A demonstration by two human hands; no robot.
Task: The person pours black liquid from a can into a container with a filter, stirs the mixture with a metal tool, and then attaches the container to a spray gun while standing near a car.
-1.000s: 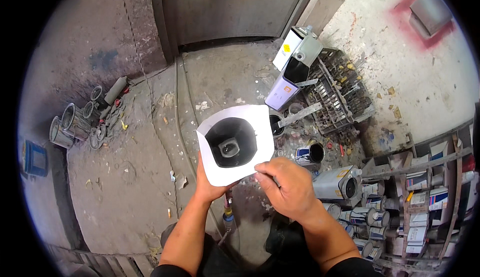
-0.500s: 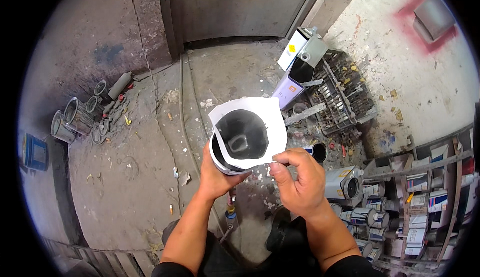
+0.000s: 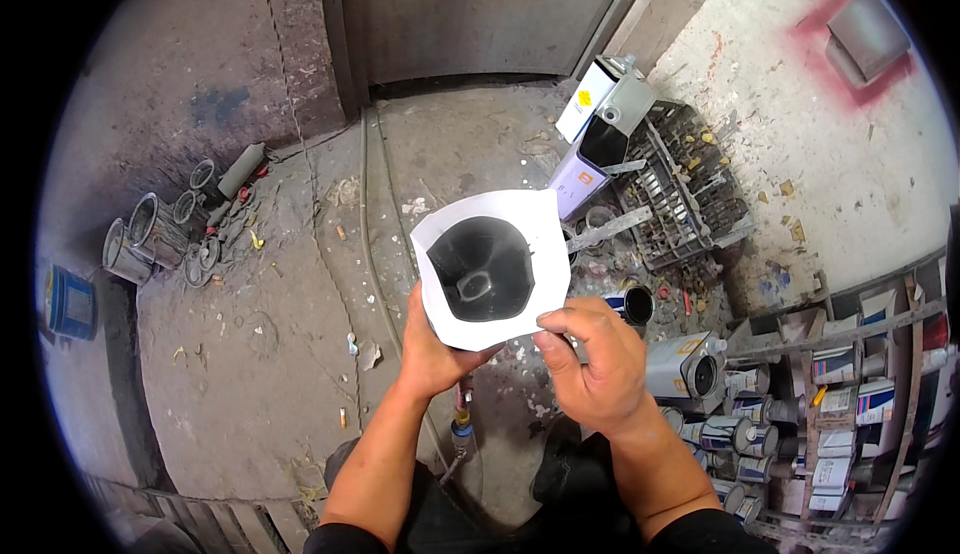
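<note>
A white paper cone (image 3: pixel 550 254), like a paint strainer, sits over a cup in front of me. Its wide many-sided rim faces up, and its inside is dark and glossy. My left hand (image 3: pixel 430 359) is wrapped round the cup beneath; the paper now covers the cup itself. Thumb and forefinger of my right hand (image 3: pixel 597 364) pinch the near right corner of the paper. Below my left hand, a hose fitting (image 3: pixel 461 429) with a blue ring hangs above the floor.
Used paint cans (image 3: pixel 155 229) stand by the left wall, near a blue bucket (image 3: pixel 70 302). Ahead right are rectangular tins (image 3: pixel 583 179) and a grimy crate (image 3: pixel 690 179). A shelf of cans (image 3: pixel 835 409) fills the lower right. A hose (image 3: pixel 366 224) runs along the floor toward the metal door (image 3: pixel 480 14).
The paper cone has shifted slightly left and toward me, with my right hand still pinching it. The cup's dark opening, partly visible before, is now covered. My left hand stays nearly still.
</note>
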